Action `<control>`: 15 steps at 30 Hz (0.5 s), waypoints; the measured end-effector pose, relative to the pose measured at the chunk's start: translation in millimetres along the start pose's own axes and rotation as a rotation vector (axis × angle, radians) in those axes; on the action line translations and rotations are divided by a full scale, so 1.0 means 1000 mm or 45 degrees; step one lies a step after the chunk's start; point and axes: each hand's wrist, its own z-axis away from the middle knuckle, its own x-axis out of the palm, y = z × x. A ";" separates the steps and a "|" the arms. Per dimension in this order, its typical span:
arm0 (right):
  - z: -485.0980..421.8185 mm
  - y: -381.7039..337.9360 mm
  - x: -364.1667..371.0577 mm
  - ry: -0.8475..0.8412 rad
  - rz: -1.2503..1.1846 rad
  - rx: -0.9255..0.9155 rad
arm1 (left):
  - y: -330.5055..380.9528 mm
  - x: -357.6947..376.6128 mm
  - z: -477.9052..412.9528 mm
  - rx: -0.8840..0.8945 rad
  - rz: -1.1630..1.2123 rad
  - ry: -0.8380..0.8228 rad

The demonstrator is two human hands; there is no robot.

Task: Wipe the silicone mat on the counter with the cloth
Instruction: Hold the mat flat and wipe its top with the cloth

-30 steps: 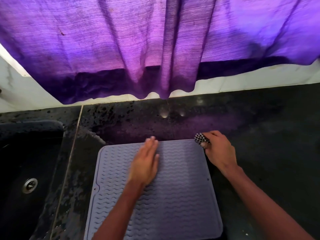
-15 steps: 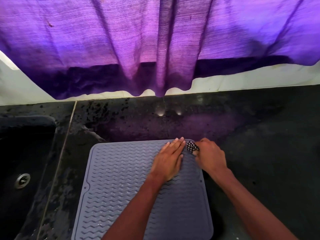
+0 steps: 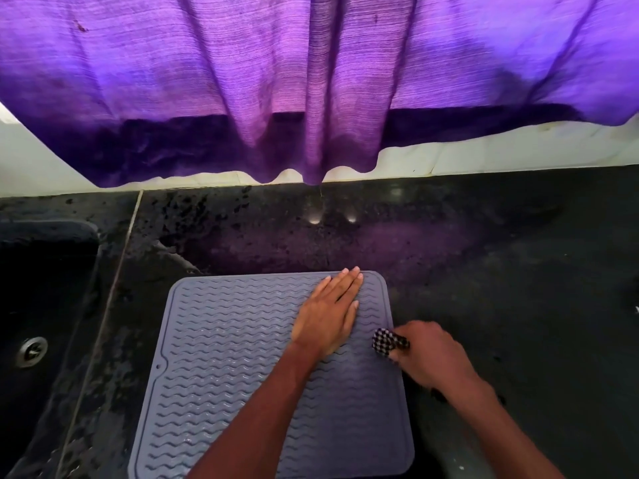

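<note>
Grey wavy-ribbed silicone mat (image 3: 242, 357) flat on the counter — bunched checkered cloth (image 3: 386, 342) at its right edge

**Open counter to the right, curtain low at the back**

The dark counter (image 3: 518, 271) lies bare right of the mat (image 3: 242, 357) and in the strip beyond its far edge. A purple curtain (image 3: 311, 98) hangs low over the far wall, its hem just above the counter's back edge. On the left the sink (image 3: 41, 288) drops away. The left hand (image 3: 328, 316) lies flat on the mat's far right part; the right hand (image 3: 432, 354) with the cloth (image 3: 387, 342) fills its right edge.
</note>
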 end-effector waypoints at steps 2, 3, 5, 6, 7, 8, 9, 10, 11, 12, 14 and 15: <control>-0.016 -0.001 -0.015 0.045 -0.064 0.013 | -0.001 -0.001 0.000 0.009 -0.008 -0.005; -0.026 -0.003 -0.021 0.127 -0.096 0.018 | -0.001 -0.001 0.001 0.012 -0.012 -0.005; -0.044 -0.010 -0.031 0.285 -0.101 0.001 | 0.000 -0.002 0.000 0.006 -0.017 -0.001; -0.051 -0.015 -0.032 0.329 -0.081 -0.022 | 0.000 -0.003 0.000 0.003 -0.015 -0.002; -0.056 -0.019 -0.030 0.342 -0.046 -0.045 | 0.000 -0.003 0.000 0.000 -0.010 -0.005; -0.058 -0.023 -0.025 0.333 0.004 -0.059 | 0.001 -0.004 0.000 -0.003 -0.005 -0.005; -0.058 -0.024 -0.019 0.320 0.052 -0.065 | 0.001 -0.004 0.001 -0.007 0.002 -0.004; -0.056 -0.023 -0.012 0.313 0.076 -0.066 | 0.001 -0.004 0.000 -0.008 0.008 -0.001; -0.051 -0.021 -0.006 0.303 0.076 -0.056 | 0.001 -0.005 0.000 -0.009 0.011 0.005; -0.044 -0.019 -0.001 0.296 0.057 -0.044 | 0.001 -0.005 0.000 -0.015 0.009 0.009; -0.028 -0.015 0.005 0.259 0.011 -0.026 | 0.002 -0.006 0.000 -0.024 0.005 0.011; -0.019 -0.014 0.007 0.233 0.004 -0.030 | 0.002 -0.006 0.000 -0.025 0.005 0.010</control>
